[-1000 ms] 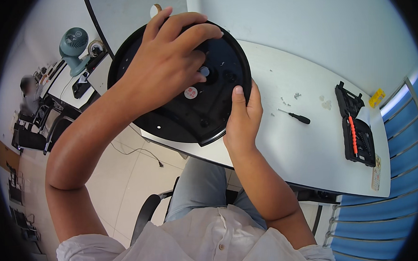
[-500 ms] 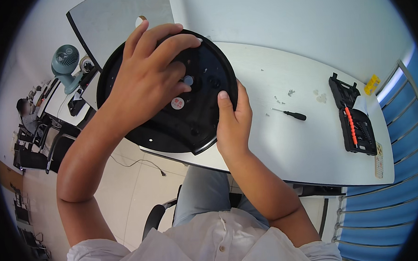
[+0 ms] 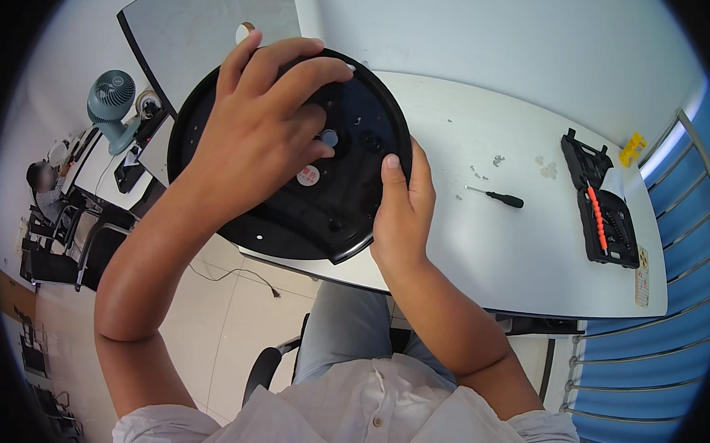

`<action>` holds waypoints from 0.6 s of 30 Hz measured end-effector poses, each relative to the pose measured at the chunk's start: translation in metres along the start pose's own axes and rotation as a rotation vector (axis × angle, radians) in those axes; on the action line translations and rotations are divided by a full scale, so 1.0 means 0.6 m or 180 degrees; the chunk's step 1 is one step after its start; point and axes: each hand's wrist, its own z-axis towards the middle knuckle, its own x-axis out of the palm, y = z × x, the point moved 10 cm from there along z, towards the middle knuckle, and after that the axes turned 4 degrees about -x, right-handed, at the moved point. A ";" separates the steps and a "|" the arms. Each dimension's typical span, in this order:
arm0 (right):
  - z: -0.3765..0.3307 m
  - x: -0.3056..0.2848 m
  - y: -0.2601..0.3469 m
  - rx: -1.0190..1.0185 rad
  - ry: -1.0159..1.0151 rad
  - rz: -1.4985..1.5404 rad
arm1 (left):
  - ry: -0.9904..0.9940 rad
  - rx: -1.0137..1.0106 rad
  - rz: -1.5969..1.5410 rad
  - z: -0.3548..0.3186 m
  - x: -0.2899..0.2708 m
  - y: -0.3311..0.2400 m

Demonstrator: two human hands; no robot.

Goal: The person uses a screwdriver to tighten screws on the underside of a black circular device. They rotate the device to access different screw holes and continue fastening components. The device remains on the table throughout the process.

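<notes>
White table (image 3: 523,254); black disc (image 3: 353,178), stickered side and corner toward wearer (image 3: 363,411); right fingers (image 3: 422,175) gripping rim; left fingers (image 3: 313,74): hold unclear.

Disc (image 3: 334,199): over bench's (image 3: 491,255) left part
Left hand (image 3: 271,110): across disc's face, fingertips near far rim
Right hand (image 3: 403,207): at disc's right edge
Screwdriver (image 3: 505,200): on bench, right of right hand
Small parts (image 3: 498,160): on bench, just behind screwdriver
Tool case (image 3: 613,234): bench's right end
Fan (image 3: 112,97): well left of disc
</notes>
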 end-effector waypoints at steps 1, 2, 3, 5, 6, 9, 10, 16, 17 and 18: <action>0.000 0.001 0.000 0.0007 0.0013 0.0043 | 0.0001 -0.0005 -0.0004 0.000 0.000 0.000; 0.001 0.002 -0.001 0.0013 0.0025 0.0085 | -0.0001 -0.0005 -0.0002 -0.001 0.000 0.001; 0.002 0.002 -0.001 0.0019 0.0036 0.0124 | -0.0006 -0.0003 -0.0004 -0.001 0.000 0.002; 0.002 0.001 -0.001 0.0010 0.0013 0.0114 | -0.0007 0.0000 -0.0005 -0.001 0.001 0.002; 0.002 0.001 -0.001 0.0007 0.0003 0.0112 | -0.0003 0.0000 0.0000 -0.001 0.001 0.002; 0.003 0.000 -0.003 0.0029 -0.0020 0.0124 | -0.0038 -0.0024 -0.0026 -0.001 0.000 0.003; 0.003 0.002 -0.003 0.0046 0.0008 0.0132 | -0.0056 -0.0035 -0.0043 0.000 0.000 0.003; 0.005 0.005 0.000 0.0169 0.0122 0.0326 | -0.0015 0.0007 -0.0014 0.002 0.001 0.004; 0.006 0.004 -0.001 0.0182 0.0130 0.0356 | -0.0017 0.0013 -0.0009 0.003 0.001 0.004; 0.005 0.003 -0.002 0.0197 0.0132 0.0384 | -0.0017 0.0021 -0.0008 0.005 0.001 0.003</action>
